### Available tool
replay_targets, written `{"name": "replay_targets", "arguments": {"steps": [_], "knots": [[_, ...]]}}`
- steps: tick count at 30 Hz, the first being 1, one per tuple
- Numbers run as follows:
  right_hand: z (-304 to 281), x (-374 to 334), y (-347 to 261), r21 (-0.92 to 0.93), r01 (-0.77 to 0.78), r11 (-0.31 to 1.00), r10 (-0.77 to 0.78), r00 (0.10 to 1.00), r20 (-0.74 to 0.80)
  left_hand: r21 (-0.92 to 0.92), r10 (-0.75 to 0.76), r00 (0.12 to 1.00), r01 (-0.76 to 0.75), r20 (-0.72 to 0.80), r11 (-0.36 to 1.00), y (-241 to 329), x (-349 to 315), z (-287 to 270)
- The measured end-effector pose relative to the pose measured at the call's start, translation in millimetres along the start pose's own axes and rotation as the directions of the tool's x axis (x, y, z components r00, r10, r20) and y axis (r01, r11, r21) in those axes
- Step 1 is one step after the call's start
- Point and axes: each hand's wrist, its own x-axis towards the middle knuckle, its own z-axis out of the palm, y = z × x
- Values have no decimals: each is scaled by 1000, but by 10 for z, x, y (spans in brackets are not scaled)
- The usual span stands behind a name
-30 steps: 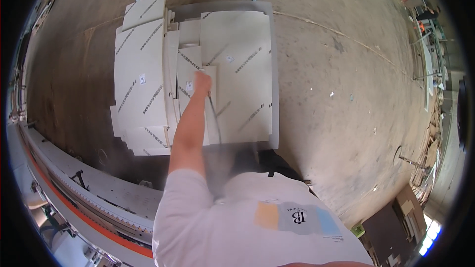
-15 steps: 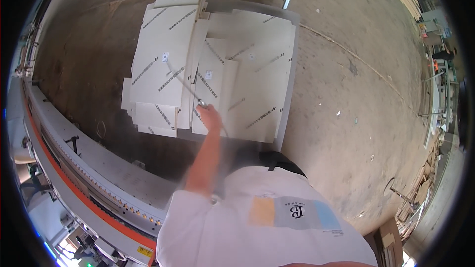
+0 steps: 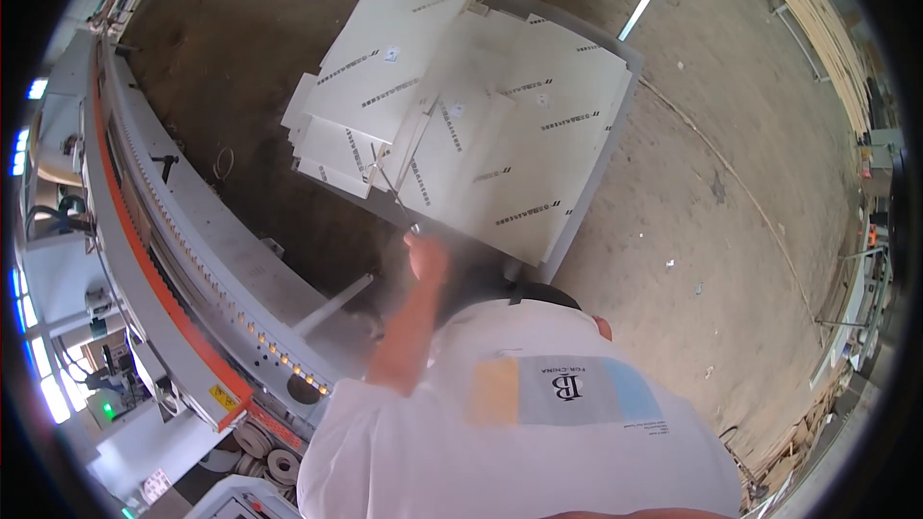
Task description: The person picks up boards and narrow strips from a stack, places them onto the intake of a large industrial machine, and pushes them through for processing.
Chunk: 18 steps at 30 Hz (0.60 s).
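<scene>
My left hand (image 3: 426, 255) is closed round what looks like an air blow gun (image 3: 395, 194) with a long thin metal nozzle. The nozzle points forward and left, over the near edge of the pale boards (image 3: 577, 154). Those boards lie flat in uneven stacks, with dark diagonal printing and small labels. A higher stack of boards (image 3: 385, 29) takes up the left side. Under them shows the grey edge of a platform (image 3: 630, 67). Of my right hand, only a small patch of skin (image 3: 603, 329) seems to show beside my shirt; its fingers are hidden.
On the left runs a long machine (image 3: 168, 298) with an orange stripe and a row of rollers. A pale bar (image 3: 332, 306) juts from it towards me. Rolls of band (image 3: 283, 466) sit at the lower left. Long timber strips (image 3: 817, 29) lie at the far right.
The view has swung, so the boards appear turned and farther right. My left hand, still holding the blow gun, has drawn back from over the boards to their near edge.
</scene>
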Motion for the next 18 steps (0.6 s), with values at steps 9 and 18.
{"name": "replay_targets", "arguments": {"steps": [9,18], "knots": [[-74,451,573,-7,168,986,-168,986,10,102,274,920,-313,279,944,-1304,-387,341],[-156,1027,724,392,-36,919,-71,964,256,-489,-348,918,218,-192,844,-1469,-816,-156]]}}
